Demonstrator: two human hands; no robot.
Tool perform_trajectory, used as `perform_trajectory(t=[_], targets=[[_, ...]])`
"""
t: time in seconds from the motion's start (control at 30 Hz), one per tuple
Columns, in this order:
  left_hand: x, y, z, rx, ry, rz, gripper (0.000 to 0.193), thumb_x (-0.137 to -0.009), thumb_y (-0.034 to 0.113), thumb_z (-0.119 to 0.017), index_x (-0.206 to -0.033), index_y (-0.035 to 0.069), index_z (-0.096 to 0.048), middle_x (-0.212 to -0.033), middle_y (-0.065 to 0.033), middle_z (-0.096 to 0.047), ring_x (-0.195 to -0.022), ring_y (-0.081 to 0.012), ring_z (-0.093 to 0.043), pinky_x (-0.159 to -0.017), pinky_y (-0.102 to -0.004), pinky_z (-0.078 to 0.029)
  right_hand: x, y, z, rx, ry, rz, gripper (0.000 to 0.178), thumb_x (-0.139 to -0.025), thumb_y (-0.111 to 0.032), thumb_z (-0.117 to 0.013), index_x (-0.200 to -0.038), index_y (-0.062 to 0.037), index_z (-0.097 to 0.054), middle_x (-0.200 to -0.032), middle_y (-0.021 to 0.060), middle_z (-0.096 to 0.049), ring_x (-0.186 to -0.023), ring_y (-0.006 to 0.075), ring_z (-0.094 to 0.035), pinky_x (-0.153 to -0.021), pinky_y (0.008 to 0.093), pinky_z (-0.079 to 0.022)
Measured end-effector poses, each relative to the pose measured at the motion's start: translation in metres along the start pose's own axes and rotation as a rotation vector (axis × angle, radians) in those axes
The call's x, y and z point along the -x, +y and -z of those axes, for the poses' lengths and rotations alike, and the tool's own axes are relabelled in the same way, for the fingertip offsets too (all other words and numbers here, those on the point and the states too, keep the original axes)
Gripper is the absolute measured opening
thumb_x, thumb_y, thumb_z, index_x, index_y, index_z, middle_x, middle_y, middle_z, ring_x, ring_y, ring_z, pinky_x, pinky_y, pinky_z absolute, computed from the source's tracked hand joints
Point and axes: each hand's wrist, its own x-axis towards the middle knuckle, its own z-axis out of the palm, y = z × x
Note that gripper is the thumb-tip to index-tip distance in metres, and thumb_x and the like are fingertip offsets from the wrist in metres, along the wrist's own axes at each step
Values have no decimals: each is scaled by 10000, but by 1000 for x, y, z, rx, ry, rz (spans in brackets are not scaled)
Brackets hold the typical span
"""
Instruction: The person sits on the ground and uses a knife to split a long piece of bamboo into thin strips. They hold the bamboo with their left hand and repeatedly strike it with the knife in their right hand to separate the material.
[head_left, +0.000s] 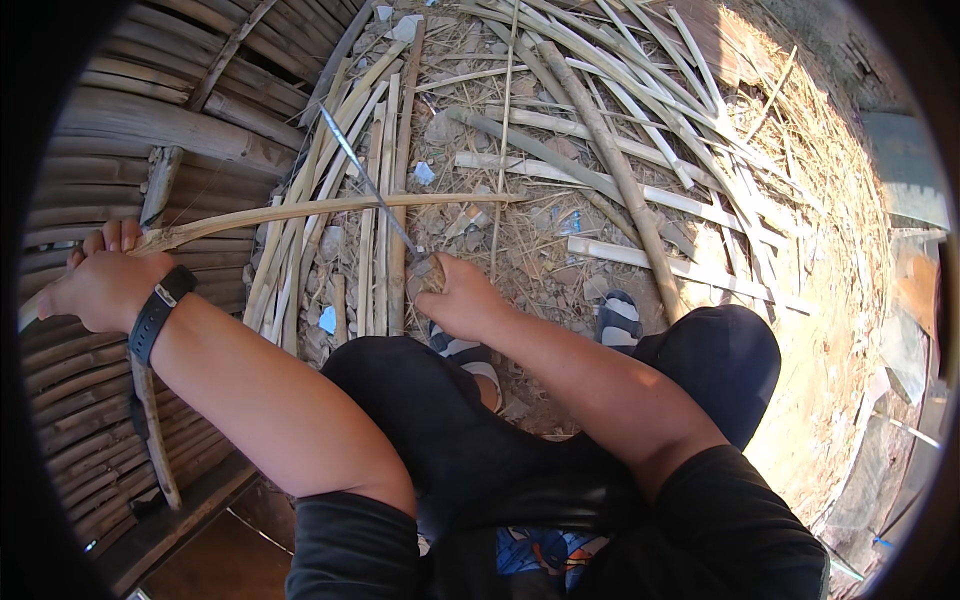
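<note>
Nearest, we note dark-trousered knees and a striped sandal (620,318). Our left hand (100,285), wearing a black wristband (158,312), is clenched around the near end of a long bamboo strip (330,207). Our right hand (460,298) is closed on the handle of a long knife (368,180), its blade crossing the strip. Beyond, split strips (375,250) lie bundled; farther right, uncut bamboo poles (610,160) remain, so we judge the work partly done.

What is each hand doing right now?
Left hand: closed around one end of a long bamboo strip.
Right hand: closed on the handle of a long knife.
</note>
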Motion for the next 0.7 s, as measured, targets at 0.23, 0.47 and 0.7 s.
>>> perform_trajectory(t=[0.23, 0.47, 0.7], targets=[[-6, -6, 5, -97, 137, 43, 668, -988, 661, -184, -873, 39, -396, -705, -98, -405, -584, -227, -360, -485, -345, -294, -7, 125, 12, 128, 212, -165, 486, -769, -195, -675, -1182, 50, -600, -905, 255, -677, -890, 380, -678, -827, 425, -527], [-17, -11, 6, -46, 77, 8, 684, -989, 652, -179, -903, 16, -416, -732, -113, -436, -593, -231, -365, -485, -350, -295, -18, 65, 23, 104, 158, -207, 497, -773, -239, -675, -1175, 47, -609, -996, 309, -659, -968, 437, -646, -897, 456, -502], [-25, -14, 10, -28, 64, 17, 649, -991, 632, -171, -912, 33, -408, -747, -111, -443, -597, -234, -368, -490, -342, -298, -9, 81, 12, 192, 147, 57, 536, -754, -235, -695, -1175, 79, -587, -984, 300, -668, -965, 417, -662, -868, 446, -523]])
